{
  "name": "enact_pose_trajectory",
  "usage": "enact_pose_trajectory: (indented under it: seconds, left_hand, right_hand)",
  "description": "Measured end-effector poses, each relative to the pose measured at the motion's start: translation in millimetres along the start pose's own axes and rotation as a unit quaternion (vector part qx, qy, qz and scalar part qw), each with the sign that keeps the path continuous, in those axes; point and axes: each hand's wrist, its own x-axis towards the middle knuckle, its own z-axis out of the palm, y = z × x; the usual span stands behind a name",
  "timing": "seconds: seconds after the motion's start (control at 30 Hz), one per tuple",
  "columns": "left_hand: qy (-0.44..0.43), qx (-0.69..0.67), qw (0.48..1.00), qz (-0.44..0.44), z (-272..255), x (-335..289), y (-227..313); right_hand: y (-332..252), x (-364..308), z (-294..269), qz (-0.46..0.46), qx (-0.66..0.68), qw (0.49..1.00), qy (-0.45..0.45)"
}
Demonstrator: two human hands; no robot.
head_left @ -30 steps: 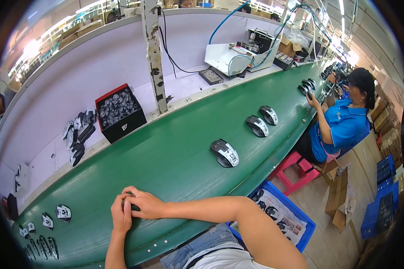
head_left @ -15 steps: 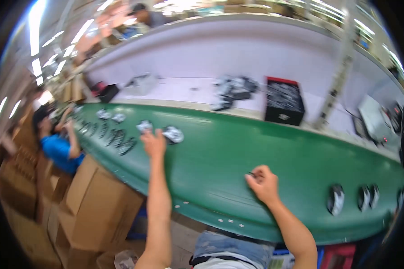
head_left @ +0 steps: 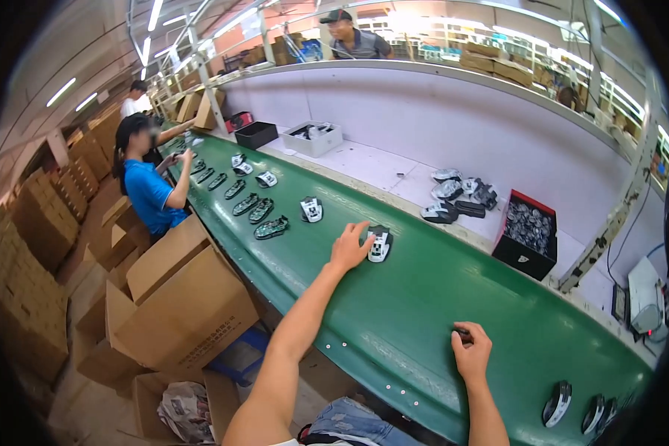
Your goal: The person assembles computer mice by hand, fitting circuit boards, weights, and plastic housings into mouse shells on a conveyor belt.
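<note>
My left hand (head_left: pixel 349 248) reaches over the green conveyor belt (head_left: pixel 416 312). Its fingers are apart, the tips at the left edge of a white-and-black computer mouse body (head_left: pixel 380 245) with its inside parts showing. A similar mouse body (head_left: pixel 311 210) lies farther left. Above the belt on the right, my right hand (head_left: pixel 473 351) is closed around a small black part (head_left: pixel 463 334), mostly hidden by the fingers. Several green circuit-board mouse bases (head_left: pixel 270 227) sit in a row at the left. Black-and-silver mouse shells (head_left: pixel 557 404) stand on the belt at the lower right.
Beyond the belt, a shelf bears a black box of small dark parts (head_left: pixel 526 234), a pile of mouse shells (head_left: pixel 461 195) and a white bin (head_left: pixel 312 139). Cardboard boxes (head_left: pixel 189 297) stand at the left. A person in blue (head_left: pixel 153 186) works farther up; another person (head_left: pixel 355 43) is behind the partition.
The view has swung left, so the scene sits farther right and looks sharper. My left hand has moved from between two mouse bodies to the right-hand one. My right hand keeps the black part.
</note>
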Motion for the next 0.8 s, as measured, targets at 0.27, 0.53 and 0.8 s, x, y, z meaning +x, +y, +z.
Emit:
enact_pose_trajectory:
  seconds: [0.27, 0.53, 0.8]
  left_hand:
    - [0.040, 0.341, 0.910, -0.234, -169, -16, -173]
    - [-0.127, 0.336, 0.926, -0.117, -162, -67, -98]
    - [-0.244, 0.144, 0.939, 0.195, -91, -150, 100]
  right_hand:
    - [-2, 6, 21, -0.023, 0.008, 1.000, -0.005]
    - [11, 6, 6, -0.045, -0.032, 0.998, 0.033]
    - [20, 8, -6, 0.019, 0.038, 0.997, 0.059]
